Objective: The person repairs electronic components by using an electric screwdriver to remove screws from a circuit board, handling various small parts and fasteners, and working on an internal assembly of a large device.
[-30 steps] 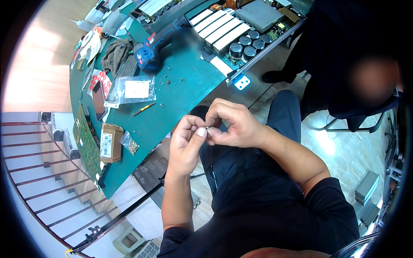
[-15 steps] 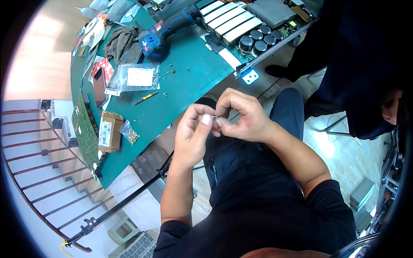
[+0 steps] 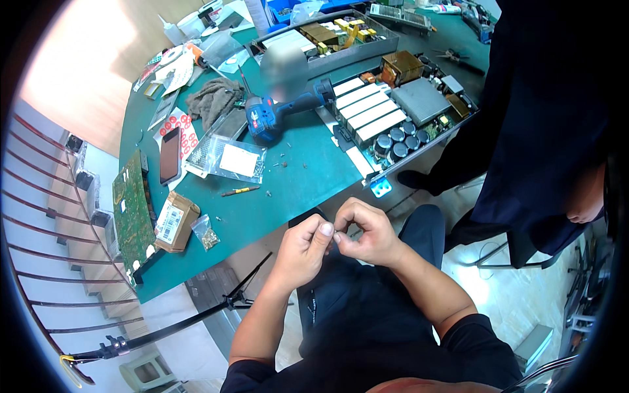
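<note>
Over my lap, just off the bench's front edge, my left hand (image 3: 301, 254) and my right hand (image 3: 368, 237) meet at the fingertips. Both are closed in a pinch around a tiny metal piece (image 3: 335, 234), mostly hidden by the fingers and too small to name surely. On the green bench nearby lie a yellow-and-black pen-like tool (image 3: 240, 191), a few loose screws (image 3: 268, 194), a clear bag of brass-coloured small parts (image 3: 207, 234) and a larger clear bag with a white label (image 3: 238, 161).
A blue cordless power tool (image 3: 265, 122) lies mid-bench by a grey cloth (image 3: 214, 101). An open circuit unit (image 3: 419, 101) overhangs the right edge. At left are a phone (image 3: 170, 156), a cardboard box (image 3: 177, 221) and a green circuit board (image 3: 131, 206). A person (image 3: 524, 157) stands at right.
The view has tilted up, so more of the far bench shows and my hands sit lower in it. The pinch stays together, with the metal piece now less visible.
</note>
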The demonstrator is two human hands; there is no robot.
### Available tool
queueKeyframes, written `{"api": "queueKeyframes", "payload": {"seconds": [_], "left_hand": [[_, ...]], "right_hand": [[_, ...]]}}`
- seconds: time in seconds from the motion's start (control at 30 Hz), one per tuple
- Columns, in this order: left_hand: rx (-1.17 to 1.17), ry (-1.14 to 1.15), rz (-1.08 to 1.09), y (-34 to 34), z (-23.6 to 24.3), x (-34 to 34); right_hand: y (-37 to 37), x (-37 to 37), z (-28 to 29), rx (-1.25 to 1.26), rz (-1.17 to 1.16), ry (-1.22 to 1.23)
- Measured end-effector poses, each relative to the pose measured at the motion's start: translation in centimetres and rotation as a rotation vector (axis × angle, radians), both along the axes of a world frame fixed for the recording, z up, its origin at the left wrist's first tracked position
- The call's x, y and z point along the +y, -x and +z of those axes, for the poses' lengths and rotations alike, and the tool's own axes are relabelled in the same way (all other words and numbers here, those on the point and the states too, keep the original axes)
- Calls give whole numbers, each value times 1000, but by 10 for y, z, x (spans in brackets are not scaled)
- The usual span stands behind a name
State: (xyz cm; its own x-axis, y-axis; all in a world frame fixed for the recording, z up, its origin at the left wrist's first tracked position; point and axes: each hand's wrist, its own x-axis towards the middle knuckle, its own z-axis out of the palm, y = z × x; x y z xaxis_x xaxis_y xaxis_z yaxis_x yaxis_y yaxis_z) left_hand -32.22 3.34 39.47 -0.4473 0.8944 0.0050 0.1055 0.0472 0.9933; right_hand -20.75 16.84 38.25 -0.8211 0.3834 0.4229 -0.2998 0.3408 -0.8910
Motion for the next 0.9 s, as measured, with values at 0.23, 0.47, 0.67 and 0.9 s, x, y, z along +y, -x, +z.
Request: {"api": "queueKeyframes", "payload": {"seconds": [0.23, 0.47, 0.67, 0.9], "left_hand": [[-323, -115, -40, 0, 3, -2], [-399, -48, -38, -4, -2, -11], [-313, -10, -7, -2, -3, -11], [-299, 32, 32, 6, 1, -4]], "right_hand": [[2, 0, 0, -8, -23, 25], [3, -7, -1, -9, -3, -18], [8, -9, -4, -33, 25, -4], [16, -8, -5, -32, 12, 89]]}}
